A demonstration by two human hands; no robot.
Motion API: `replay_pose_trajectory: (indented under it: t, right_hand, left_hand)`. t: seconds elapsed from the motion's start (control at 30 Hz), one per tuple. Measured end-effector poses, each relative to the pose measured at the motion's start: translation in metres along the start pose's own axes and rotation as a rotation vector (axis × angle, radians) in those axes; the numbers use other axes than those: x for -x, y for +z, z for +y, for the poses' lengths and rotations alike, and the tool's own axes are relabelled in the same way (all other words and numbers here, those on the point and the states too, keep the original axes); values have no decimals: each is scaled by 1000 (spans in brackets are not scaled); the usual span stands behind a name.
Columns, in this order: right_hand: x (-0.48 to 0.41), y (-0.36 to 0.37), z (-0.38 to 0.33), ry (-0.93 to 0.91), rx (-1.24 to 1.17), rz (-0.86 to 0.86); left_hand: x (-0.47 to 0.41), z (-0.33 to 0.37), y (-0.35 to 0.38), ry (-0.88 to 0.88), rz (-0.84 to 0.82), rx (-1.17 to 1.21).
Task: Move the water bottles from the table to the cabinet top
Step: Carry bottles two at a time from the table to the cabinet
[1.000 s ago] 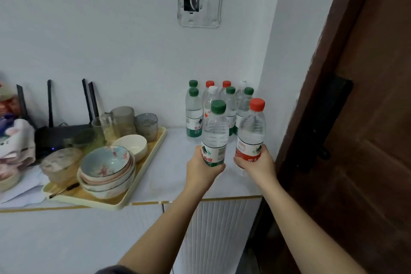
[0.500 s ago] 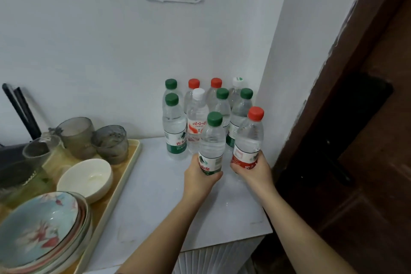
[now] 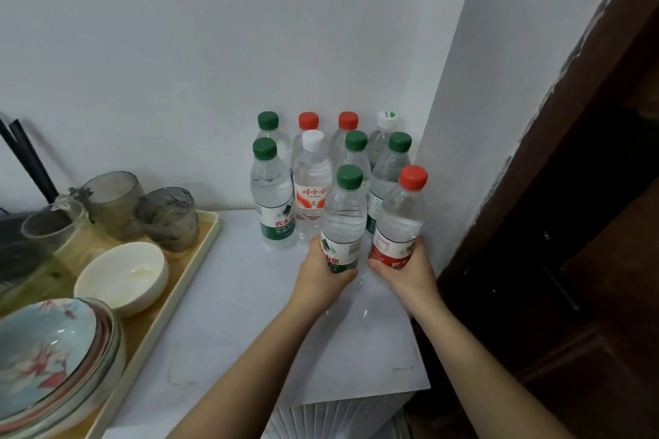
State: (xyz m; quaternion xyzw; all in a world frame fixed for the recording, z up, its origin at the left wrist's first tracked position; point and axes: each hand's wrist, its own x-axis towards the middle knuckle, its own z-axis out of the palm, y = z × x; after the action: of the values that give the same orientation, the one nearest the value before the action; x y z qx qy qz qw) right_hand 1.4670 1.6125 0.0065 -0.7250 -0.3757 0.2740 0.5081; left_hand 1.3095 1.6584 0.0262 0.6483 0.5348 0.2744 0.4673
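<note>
The white wall (image 3: pixel 178 64) fills the view from nine o'clock round to one. A dark wooden door (image 3: pixel 588 224) takes the three o'clock side.

Below them lies the white cabinet top (image 3: pixel 231 324), running from the centre down to six o'clock. It ends at the corner where wall and door frame meet.

On its left, at eight o'clock, a yellow tray (image 3: pixel 210 235) carries a stack of bowls (image 3: pixel 46 360), one white bowl (image 3: pixel 123 276) and grey tumblers (image 3: pixel 167 219). The tray keeps the crockery together, which leaves the right end of the top for the water.

The cluster of bottles (image 3: pixel 310 189) stands upright in tight rows in that far corner, at twelve o'clock from the hands. They are probably packed against the walls so that more fit and none tips.

Two more bottles are arriving as a front row. The green-capped bottle (image 3: pixel 344 217) stands just at five o'clock of the white-capped one. The red-capped bottle (image 3: pixel 401 221) stands just beside it at three o'clock, close to the side wall.

The left hand (image 3: pixel 321 281) wraps the green-capped bottle low, over the label, with the fingers curled behind it. The right hand (image 3: pixel 406 274) clasps the red-capped one the same way.

The low hold likely keeps each bottle vertical and lets its base come down flat. The hands hide both bases, so I cannot tell whether the bottles already stand on the top. Letting go seems the step left for this pair.
</note>
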Motion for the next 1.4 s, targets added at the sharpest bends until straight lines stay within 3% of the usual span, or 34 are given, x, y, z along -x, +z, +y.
replay_pose_trajectory:
  t: [0.3,0.57,1.17,1.3,1.4]
  right_hand:
    - [-20,-2,11,-47,-17,-137]
    - [-31,2,4,-97,-46,-154]
    - [-25,-5,-3,-31,-117,-259]
    - [-3,-11,-8,49,21,-184]
    - [29,-21,-5,91,337,-195]
  left_hand:
    - [-15,10,12,6,-20,-37]
    - [-18,16,11,-7,-26,-15]
    - [-19,13,11,-28,-42,-41]
    - [-3,9,4,-18,-29,-90]
    - [21,-2,-7,-4,6,-252]
